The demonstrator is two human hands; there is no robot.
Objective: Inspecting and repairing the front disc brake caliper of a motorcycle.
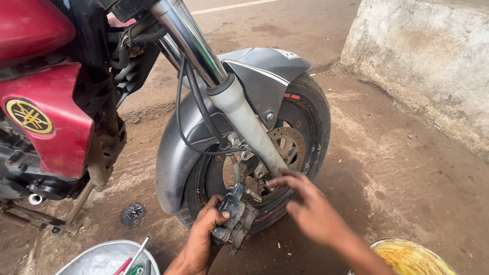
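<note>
Your left hand has its grip clenched round the brake caliper, held low beside the front wheel, just under the fork leg; your right hand is released, fingers spread, its fingertips touching the fork bottom just above and right of that grip. Keep the caliper steady and level so its hose above the grip isn't strained, and guide with the free fingertips near the disc rather than pushing hard.
</note>
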